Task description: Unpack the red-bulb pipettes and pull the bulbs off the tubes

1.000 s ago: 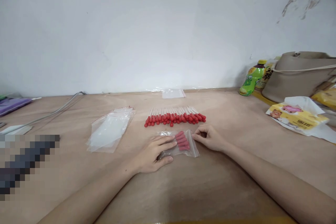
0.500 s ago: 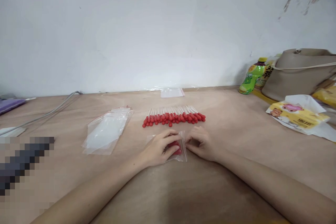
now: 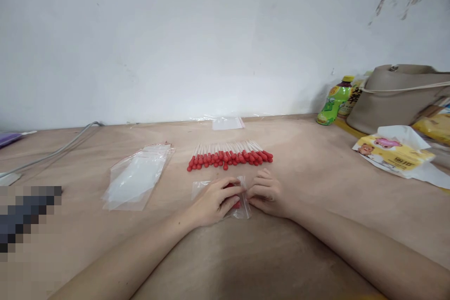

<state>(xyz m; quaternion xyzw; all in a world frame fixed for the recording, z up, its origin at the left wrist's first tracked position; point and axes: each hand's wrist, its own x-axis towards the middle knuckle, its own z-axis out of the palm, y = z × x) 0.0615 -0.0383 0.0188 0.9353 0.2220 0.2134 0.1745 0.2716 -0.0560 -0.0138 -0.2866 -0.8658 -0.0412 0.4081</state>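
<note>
A clear zip bag [image 3: 243,213] lies flat on the table in front of me, with red-headed sticks [image 3: 236,205] inside, partly covered. My left hand [image 3: 217,200] bends over the bag, its fingers closed on the part with the red heads. At the bag's right end, along the zip strip, my right hand [image 3: 264,193] has its thumb and fingers pinched together on the edge. Just beyond both hands, a row of white sticks with red heads [image 3: 225,156] lies side by side, heads toward me.
Several flat clear bags [image 3: 135,180] overlap on the left. Another bag [image 3: 228,123] lies by the wall. To the right are a green drink bottle [image 3: 332,104], a beige handbag [image 3: 383,103] and a yellow-white wrapper [image 3: 401,152]. A grey cable [image 3: 66,147] runs at the far left.
My right fingers have drawn together at the bag's zip edge. The left hand keeps its place over the bag. The whole view has shifted slightly.
</note>
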